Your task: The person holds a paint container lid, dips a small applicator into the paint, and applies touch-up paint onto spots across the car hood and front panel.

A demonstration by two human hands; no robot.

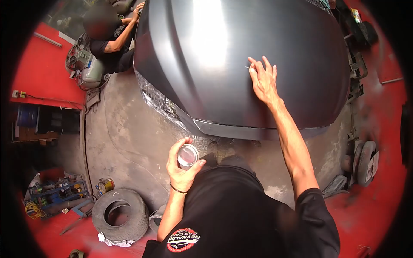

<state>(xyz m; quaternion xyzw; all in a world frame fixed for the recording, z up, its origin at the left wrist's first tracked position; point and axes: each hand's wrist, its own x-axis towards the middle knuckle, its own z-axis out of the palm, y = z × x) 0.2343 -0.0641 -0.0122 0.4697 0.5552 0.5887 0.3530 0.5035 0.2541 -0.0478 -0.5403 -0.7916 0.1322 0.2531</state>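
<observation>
In my left hand is a small round open container, gripped around its sides in front of my body. Its rim is pale, and I cannot make out what it holds. My right hand is stretched over the dark matte car hood. Thumb and index finger pinch a thin light-coloured stick, whose tip points left; the other fingers are raised. Whether the tip touches the hood, I cannot tell. Clear plastic film covers the headlight area at the hood's left front edge.
Another person crouches at the car's left side with a hand on its edge. Behind them stands an air compressor. A tire lies at lower left near a tool rack. More tires lean at right.
</observation>
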